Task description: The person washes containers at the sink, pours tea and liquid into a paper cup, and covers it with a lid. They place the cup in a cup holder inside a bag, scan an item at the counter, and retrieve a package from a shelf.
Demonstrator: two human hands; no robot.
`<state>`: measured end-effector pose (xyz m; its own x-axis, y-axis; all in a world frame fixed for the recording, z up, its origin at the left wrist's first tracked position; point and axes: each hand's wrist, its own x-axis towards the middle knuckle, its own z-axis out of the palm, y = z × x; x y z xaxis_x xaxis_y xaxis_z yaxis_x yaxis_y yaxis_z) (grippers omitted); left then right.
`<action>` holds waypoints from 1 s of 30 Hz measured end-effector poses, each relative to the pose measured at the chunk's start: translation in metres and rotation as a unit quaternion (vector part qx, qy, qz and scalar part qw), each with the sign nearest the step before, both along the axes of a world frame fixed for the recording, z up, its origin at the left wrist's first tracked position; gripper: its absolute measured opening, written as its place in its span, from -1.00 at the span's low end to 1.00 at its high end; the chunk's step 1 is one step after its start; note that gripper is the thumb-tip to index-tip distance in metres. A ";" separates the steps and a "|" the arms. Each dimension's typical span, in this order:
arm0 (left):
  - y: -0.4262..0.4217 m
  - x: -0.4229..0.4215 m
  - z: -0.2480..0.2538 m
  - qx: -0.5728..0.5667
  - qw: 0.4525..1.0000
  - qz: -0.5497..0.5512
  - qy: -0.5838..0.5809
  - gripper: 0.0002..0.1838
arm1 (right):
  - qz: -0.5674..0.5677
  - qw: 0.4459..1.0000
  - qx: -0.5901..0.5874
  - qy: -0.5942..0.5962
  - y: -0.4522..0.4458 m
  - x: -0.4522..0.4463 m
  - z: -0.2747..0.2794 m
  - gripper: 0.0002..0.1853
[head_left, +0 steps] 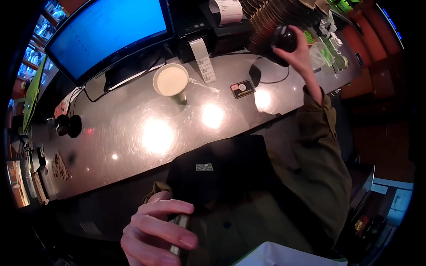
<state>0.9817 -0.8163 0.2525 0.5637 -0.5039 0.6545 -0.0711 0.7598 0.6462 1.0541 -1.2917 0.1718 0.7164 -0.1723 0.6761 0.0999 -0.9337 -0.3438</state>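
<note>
Right hand [298, 53] grips glossy black object [285, 39] over far right of metal surface [111, 146], near stacked cup carriers [268, 24]. Left hand [157, 232], low by dark clothing, fingers curled round slim flat object [179, 224], mostly hidden. Filled cup [172, 80] stands on surface between monitor [108, 33] and small dark card [242, 89]; printed receipt [203, 62] just beside cup.

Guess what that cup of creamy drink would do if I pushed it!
The open cup would probably slop, since the pale drink looks close to its rim. It might tip if pushed up high, as it seems narrower below. It may feel heavy, being so full.
</note>
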 end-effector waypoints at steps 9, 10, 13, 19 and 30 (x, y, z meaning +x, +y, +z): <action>-0.002 -0.001 0.013 0.074 0.996 -0.023 0.032 -0.76 | 0.037 0.986 -0.138 -0.085 0.100 -0.051 0.097 -0.21; -0.001 -0.002 0.012 0.071 0.997 -0.023 0.030 -0.77 | 0.037 0.988 -0.135 -0.059 0.105 -0.056 0.096 -0.20; 0.003 -0.004 0.004 0.049 0.998 -0.015 0.026 -0.81 | 0.053 0.992 -0.108 0.031 0.117 -0.065 0.093 -0.19; 0.012 -0.021 0.008 0.087 0.992 0.018 0.089 -0.89 | 0.153 0.899 0.254 0.322 0.113 -0.039 0.043 -0.28; 0.013 -0.014 0.013 0.098 0.989 0.048 0.096 -0.90 | 0.177 0.791 0.430 0.399 0.106 -0.018 -0.001 -0.33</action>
